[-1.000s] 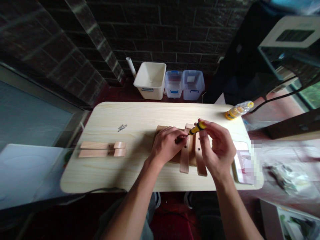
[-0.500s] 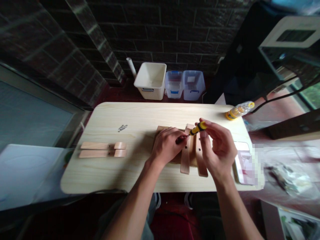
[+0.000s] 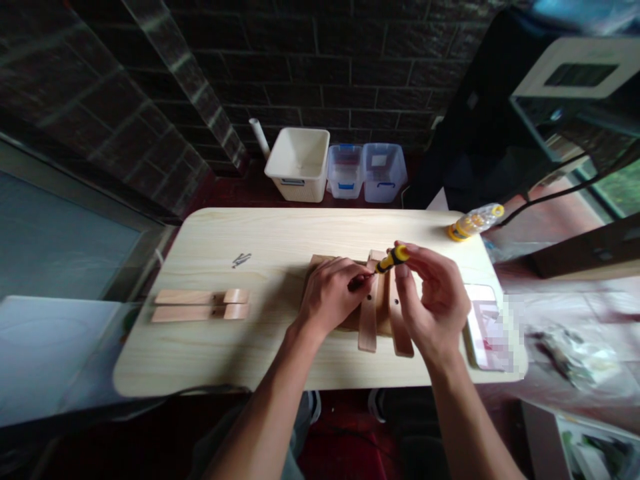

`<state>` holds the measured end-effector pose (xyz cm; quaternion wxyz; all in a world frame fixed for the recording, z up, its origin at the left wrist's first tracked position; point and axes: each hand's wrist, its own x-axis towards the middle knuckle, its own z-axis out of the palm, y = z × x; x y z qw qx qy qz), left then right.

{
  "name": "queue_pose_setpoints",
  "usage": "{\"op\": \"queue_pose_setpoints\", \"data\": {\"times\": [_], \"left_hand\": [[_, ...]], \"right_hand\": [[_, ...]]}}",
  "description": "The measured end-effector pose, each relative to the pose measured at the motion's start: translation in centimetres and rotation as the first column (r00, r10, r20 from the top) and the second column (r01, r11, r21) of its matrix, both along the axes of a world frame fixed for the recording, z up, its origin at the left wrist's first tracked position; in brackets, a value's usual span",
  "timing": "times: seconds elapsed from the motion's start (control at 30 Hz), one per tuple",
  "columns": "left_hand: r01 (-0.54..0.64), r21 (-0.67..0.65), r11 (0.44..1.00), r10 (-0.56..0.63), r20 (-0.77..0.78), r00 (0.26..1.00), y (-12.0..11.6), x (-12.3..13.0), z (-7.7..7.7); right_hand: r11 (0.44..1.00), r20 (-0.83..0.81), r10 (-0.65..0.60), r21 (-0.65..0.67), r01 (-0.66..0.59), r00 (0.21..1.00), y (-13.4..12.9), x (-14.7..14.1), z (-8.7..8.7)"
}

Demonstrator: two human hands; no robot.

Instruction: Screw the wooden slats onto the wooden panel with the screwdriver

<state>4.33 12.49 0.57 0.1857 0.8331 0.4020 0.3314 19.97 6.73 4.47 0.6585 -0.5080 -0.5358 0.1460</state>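
Observation:
My right hand (image 3: 436, 299) grips the handle of a small yellow-and-black screwdriver (image 3: 391, 259), tilted with its tip down to the left. Fingers of my left hand (image 3: 333, 293) are pinched at the screwdriver's tip; whatever they hold there is too small to make out. Beneath both hands lies a wooden block (image 3: 324, 258), largely covered by my left hand. Across it run two flat wooden strips with dark holes, a left strip (image 3: 368, 327) and a right strip (image 3: 401, 333), both jutting past the block's near edge.
Two more wooden strips (image 3: 185, 305) lie at the table's left, below a small pile of screws (image 3: 241, 260). A clear bottle with a yellow base (image 3: 470, 225) stands at the back right. A phone-like white slab (image 3: 485, 327) rests right of my hand. Plastic bins (image 3: 300, 167) stand beyond the table (image 3: 280, 230).
The view has shifted slightly. Both hands keep the same grip at the left strip, and the screwdriver stays tilted over it with little visible movement.

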Motion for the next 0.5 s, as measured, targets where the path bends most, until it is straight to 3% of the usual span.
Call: {"op": "queue_pose_setpoints", "data": {"times": [0.5], "left_hand": [[-0.003,-0.015,1.0,0.002,-0.007,1.0,-0.02,0.02,-0.01]], "right_hand": [[1.0,0.035,0.004,-0.008,-0.004,0.999,0.05,0.2,-0.17]]}}
